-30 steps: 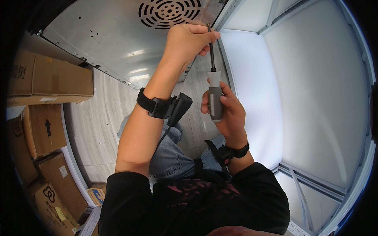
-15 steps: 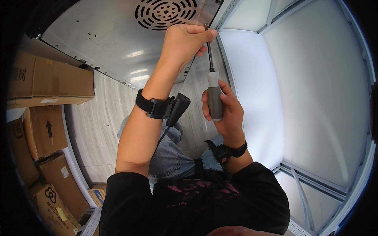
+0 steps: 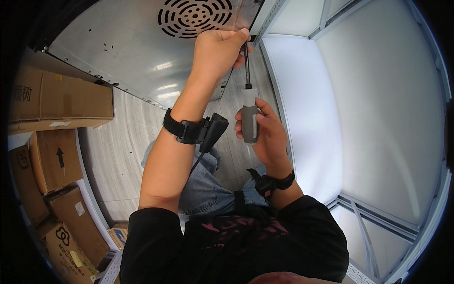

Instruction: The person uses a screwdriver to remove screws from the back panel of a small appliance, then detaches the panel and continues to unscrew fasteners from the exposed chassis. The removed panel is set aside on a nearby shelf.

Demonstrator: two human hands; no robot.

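My right hand is closed round the grey handle of a screwdriver, which points up and away from me. My left hand pinches the far end of its dark shaft, thumb and forefinger together. Those fingertips are close to the right edge of a metal panel that has round rings of vent slots. The screwdriver's tip and whatever it touches are hidden by the left fingers.
Brown cardboard boxes are stacked along the left side. White shelf boards in a grey metal frame rise on the right. Pale wood-look floor shows between them, below the panel. Black straps with small devices sit on both my forearms.
The screwdriver and my right hand have shifted slightly left, and the handle has turned a little. A small screw-like piece seen at the tip before is now hidden by the left fingers.
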